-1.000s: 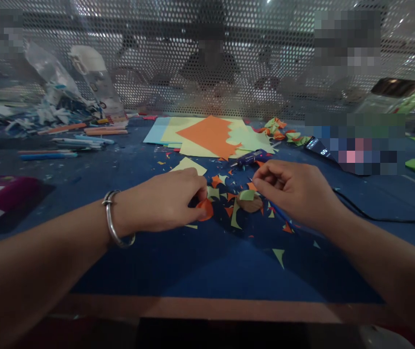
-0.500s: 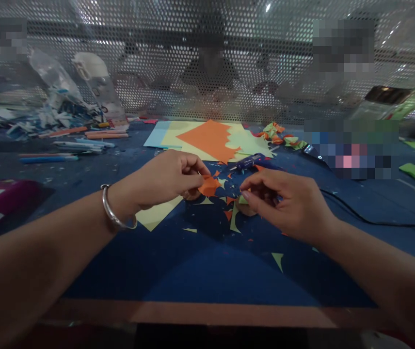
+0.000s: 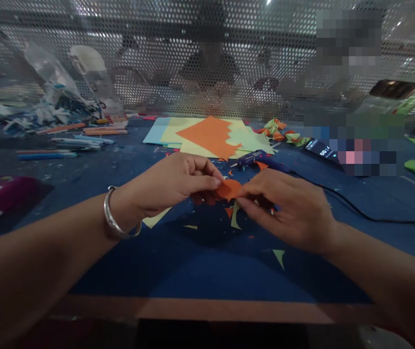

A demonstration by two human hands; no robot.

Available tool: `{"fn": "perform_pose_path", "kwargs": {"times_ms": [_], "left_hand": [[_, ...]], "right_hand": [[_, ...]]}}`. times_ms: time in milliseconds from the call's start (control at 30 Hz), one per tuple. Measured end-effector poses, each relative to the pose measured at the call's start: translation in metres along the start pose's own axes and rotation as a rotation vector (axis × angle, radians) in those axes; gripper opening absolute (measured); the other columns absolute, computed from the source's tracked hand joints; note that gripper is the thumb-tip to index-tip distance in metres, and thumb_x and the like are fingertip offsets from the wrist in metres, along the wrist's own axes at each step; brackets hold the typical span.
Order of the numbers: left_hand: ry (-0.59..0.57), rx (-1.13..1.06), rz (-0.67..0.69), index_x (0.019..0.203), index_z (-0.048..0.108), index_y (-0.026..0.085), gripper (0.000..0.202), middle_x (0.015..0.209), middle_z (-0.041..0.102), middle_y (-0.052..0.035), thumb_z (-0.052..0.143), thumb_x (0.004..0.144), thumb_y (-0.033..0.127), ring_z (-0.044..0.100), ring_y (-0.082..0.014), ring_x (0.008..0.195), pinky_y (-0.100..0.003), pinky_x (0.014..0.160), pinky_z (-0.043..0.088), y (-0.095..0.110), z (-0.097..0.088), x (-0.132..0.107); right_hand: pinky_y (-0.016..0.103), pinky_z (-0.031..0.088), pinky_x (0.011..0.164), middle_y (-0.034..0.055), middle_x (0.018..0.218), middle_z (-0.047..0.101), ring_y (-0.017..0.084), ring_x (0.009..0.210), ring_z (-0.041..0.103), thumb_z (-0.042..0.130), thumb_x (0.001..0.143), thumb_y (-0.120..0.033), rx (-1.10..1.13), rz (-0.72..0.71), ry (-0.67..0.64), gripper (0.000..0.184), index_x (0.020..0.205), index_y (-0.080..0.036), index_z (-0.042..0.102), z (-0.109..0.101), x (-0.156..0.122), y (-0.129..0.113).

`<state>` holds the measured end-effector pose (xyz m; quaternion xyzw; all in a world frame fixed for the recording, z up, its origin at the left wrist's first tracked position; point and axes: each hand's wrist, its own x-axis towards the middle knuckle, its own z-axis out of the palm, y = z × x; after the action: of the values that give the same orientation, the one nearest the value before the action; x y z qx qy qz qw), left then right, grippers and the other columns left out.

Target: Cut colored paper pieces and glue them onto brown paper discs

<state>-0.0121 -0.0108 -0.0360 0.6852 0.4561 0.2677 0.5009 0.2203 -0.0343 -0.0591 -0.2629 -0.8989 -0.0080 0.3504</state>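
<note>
My left hand [image 3: 173, 183], with a metal bangle [image 3: 115, 220] on its wrist, pinches a small orange paper piece [image 3: 229, 188] between thumb and fingers. My right hand [image 3: 283, 206] meets it from the right, its fingertips closed on the same orange piece. Both hands hover just above the blue table mat [image 3: 207, 266]. Under them lie scattered orange and pale green paper scraps [image 3: 233, 218] and a pale yellow sheet [image 3: 156, 219].
A blue glue gun [image 3: 253, 158] with a black cord [image 3: 360, 211] lies behind my hands. A stack of coloured paper sheets [image 3: 211, 135] sits farther back. Pens [image 3: 80, 141] lie at the left, a purple box [image 3: 0, 196] at far left. A perforated screen [image 3: 207, 58] closes the back; people sit behind it.
My left hand lifted the orange piece off the mat and carried it right. My right hand moved left to meet it and now grips it too.
</note>
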Motion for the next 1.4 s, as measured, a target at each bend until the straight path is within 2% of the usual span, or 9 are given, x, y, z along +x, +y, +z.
{"fn": "perform_pose_path", "kwargs": {"times_ms": [133,333,500,633,800,933,1100,1233,1400], "left_hand": [[0.232,0.558,0.137,0.095,0.072,0.018,0.016,0.084,0.075,-0.0043,0.062,0.087,0.027,0.065,-0.0169,0.071,-0.029,0.066,0.045,-0.002,-0.013,0.005],[0.116,0.938,0.087,0.107,0.071,0.018,0.034,0.105,0.072,-0.0095,0.061,0.085,0.043,0.064,-0.0251,0.087,-0.033,0.071,0.041,-0.008,-0.025,0.004],[0.015,1.004,0.065,0.095,0.071,0.018,0.029,0.094,0.069,-0.0109,0.063,0.083,0.043,0.062,-0.0270,0.082,-0.034,0.070,0.040,-0.012,-0.026,0.003],[0.137,0.769,0.156,0.105,0.069,0.017,0.037,0.102,0.069,-0.0109,0.068,0.082,0.047,0.063,-0.0258,0.086,-0.035,0.074,0.044,-0.007,-0.016,0.001],[-0.033,-0.182,0.051,0.104,0.065,0.016,0.026,0.094,0.073,-0.0058,0.060,0.096,0.040,0.068,-0.0166,0.087,-0.029,0.080,0.053,0.001,0.014,-0.003],[-0.011,-0.596,-0.093,0.110,0.062,0.014,0.017,0.092,0.075,-0.0047,0.066,0.094,0.017,0.072,-0.0121,0.084,-0.026,0.083,0.056,0.001,0.026,-0.003],[0.023,-0.640,-0.151,0.110,0.064,0.013,0.028,0.088,0.075,-0.0032,0.074,0.085,0.009,0.072,-0.0110,0.077,-0.023,0.073,0.058,-0.001,0.026,0.000],[0.065,-0.554,-0.044,0.103,0.064,0.013,0.027,0.079,0.075,-0.0021,0.074,0.081,0.003,0.071,-0.0103,0.071,-0.022,0.073,0.057,-0.006,0.027,0.002],[0.102,-0.413,0.097,0.100,0.065,0.016,0.023,0.083,0.077,-0.0021,0.075,0.080,0.009,0.073,-0.0130,0.078,-0.025,0.076,0.058,-0.007,0.031,0.001]], "right_hand": [[0.024,0.046,0.057,-0.0008,0.075,0.066,0.009,0.057,0.056,0.067,0.090,-0.013,-0.038,0.142,0.099,0.006,0.086,-0.018,0.066,-0.004,0.002,-0.004],[0.027,0.040,0.048,-0.0017,0.073,0.067,0.008,0.049,0.051,0.067,0.090,-0.016,-0.030,0.281,0.144,0.006,0.086,-0.020,0.065,-0.007,0.003,-0.001],[0.026,0.042,0.050,-0.0020,0.074,0.067,0.009,0.052,0.055,0.067,0.090,-0.017,-0.002,0.307,0.165,0.006,0.086,-0.021,0.065,-0.007,0.001,0.002],[0.026,0.044,0.050,-0.0020,0.075,0.068,0.009,0.052,0.056,0.067,0.090,-0.015,-0.003,0.291,0.183,0.007,0.086,-0.021,0.065,-0.007,0.001,0.000],[0.025,0.049,0.057,0.0001,0.079,0.069,0.011,0.060,0.061,0.066,0.091,-0.013,-0.011,0.151,0.116,0.008,0.090,-0.020,0.066,-0.007,0.001,-0.002],[0.025,0.049,0.060,0.0004,0.080,0.068,0.011,0.062,0.061,0.064,0.092,-0.012,0.018,0.052,0.055,0.008,0.091,-0.020,0.065,-0.004,0.000,-0.002],[0.023,0.047,0.062,-0.0007,0.079,0.064,0.009,0.063,0.059,0.063,0.092,-0.012,0.059,0.047,0.005,0.006,0.092,-0.017,0.066,0.000,0.001,0.001],[0.023,0.047,0.061,-0.0014,0.078,0.064,0.008,0.062,0.058,0.064,0.092,-0.015,0.105,0.122,0.002,0.004,0.091,-0.018,0.066,0.001,0.001,0.000],[0.024,0.047,0.057,-0.0019,0.073,0.064,0.009,0.056,0.057,0.064,0.091,-0.018,0.127,0.275,-0.014,0.005,0.087,-0.019,0.065,-0.001,0.002,-0.002]]}}
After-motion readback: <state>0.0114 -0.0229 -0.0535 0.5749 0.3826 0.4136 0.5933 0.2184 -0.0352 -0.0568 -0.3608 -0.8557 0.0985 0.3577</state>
